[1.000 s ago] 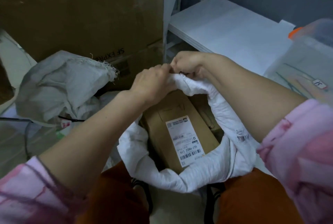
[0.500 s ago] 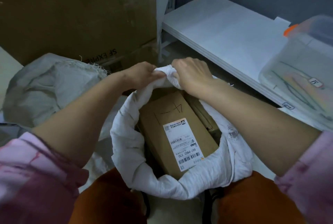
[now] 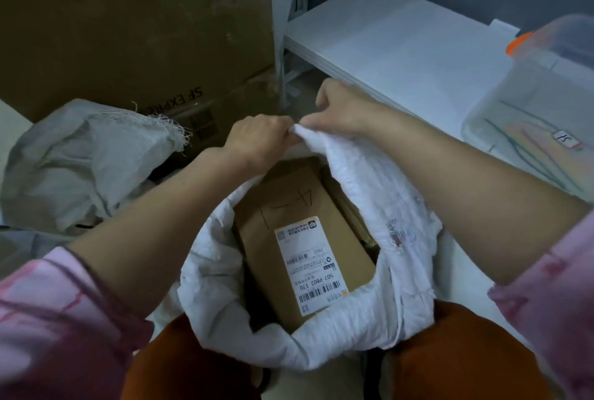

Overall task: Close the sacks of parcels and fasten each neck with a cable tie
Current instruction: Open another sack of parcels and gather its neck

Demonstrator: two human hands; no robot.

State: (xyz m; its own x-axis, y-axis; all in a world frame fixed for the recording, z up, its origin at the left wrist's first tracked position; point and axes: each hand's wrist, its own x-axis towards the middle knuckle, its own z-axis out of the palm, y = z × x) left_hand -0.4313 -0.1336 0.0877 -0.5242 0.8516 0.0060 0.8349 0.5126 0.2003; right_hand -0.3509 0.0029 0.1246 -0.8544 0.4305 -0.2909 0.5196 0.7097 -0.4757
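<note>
Over on the far left, a grey woven sack [image 3: 86, 161] slumps on the floor, its frayed mouth edge turned toward the big brown SF Express carton [image 3: 135, 29] standing behind it. Moving in, the left hand [image 3: 257, 139] comes up from a pink sleeve [image 3: 54, 319], fingers curled tight round the far rim of the white sack [image 3: 395, 255], gripping a bunch of the cloth. Right against it, knuckles nearly touching, the right hand [image 3: 340, 107] pinches the same rim from the other side, fingers bent over the fabric, thumb hidden. That white sack sits between the person's knees in orange-brown trousers [image 3: 466, 354], and its mouth gapes wide open below the two hands. Down inside lies a brown cardboard parcel [image 3: 289, 206] with pen marks near its top and a white shipping label [image 3: 310, 264] carrying barcodes; a second brown parcel [image 3: 347, 206] is wedged just beside it on the right, mostly hidden. Smudged reddish print shows on the sack's right wall. Further right, a white shelf board [image 3: 401, 42] runs along the grey wall, and at the far right edge a clear plastic bin [image 3: 540, 116] with an orange clip [image 3: 519, 42] holds long thin cable ties [image 3: 527, 148], green among them, blurred through the plastic.
</note>
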